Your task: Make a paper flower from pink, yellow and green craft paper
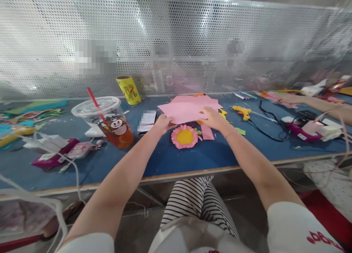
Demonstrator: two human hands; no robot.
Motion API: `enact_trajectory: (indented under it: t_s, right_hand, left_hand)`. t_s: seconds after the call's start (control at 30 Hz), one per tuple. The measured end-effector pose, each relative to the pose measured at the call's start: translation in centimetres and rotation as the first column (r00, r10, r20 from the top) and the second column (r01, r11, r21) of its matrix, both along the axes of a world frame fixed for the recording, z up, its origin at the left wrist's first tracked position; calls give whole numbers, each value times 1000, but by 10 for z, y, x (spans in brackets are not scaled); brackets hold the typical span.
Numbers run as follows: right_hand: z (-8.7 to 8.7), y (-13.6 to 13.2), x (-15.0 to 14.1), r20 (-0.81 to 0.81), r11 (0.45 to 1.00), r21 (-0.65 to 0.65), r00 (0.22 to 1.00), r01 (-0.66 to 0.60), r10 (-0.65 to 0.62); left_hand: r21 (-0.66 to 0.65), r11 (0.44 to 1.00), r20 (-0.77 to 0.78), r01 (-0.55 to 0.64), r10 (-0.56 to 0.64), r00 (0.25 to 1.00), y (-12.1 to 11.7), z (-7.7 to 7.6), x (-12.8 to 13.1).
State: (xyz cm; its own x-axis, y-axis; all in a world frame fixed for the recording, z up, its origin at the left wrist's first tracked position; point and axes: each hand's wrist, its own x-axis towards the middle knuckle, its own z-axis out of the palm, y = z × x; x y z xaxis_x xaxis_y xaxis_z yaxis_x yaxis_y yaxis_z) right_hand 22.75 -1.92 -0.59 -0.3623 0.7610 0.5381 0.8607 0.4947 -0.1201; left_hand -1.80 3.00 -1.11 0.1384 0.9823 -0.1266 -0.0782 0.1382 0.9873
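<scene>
A sheet of pink paper [181,110] is held up over the blue table, tilted toward me. My left hand [165,123] pinches its lower left edge. At the lower right edge, my right hand [213,117] has its fingers closed on the same sheet. Just below the sheet lies a round paper flower [184,136] with ruffled pink petals and a yellow middle. A pink paper strip [207,132] rests to the right of the flower, partly under my right hand. More pink and orange paper shows behind the held sheet.
A lidded plastic cup [114,126] with a red straw stands on the left, by a phone [147,121] and a yellow roll [129,90]. A yellow glue gun [242,112] with black cord lies right. Beyond are power strips [305,132], a co-worker's arm [310,102] and a perforated metal screen [181,22].
</scene>
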Motion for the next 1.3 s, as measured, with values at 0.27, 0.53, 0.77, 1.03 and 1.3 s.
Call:
enact_trajectory:
  t_s: [0.27,0.53,0.77,1.03,1.3]
  right_hand:
    - [-6,5,52,125,786,-466,909,407,-397]
    - [-6,5,38,333,701,-504,863,504,-381]
    - [-18,10,37,313,746,-397,843,534,-437]
    - [-10,5,41,103,758,-400,847,515,-521]
    - [-17,23,66,-347,778,-440,714,449,-608]
  left_hand:
    - [312,922,-99,-231,273,957,14,-9,-8]
    - [253,967,-149,-12,51,988,7,-11,-7]
    - [178,975,-1,134,-135,991,-3,-11,4]
    - [415,903,-311,-110,254,916,8,-7,-7]
    - [242,957,-105,-158,188,977,7,-4,-5]
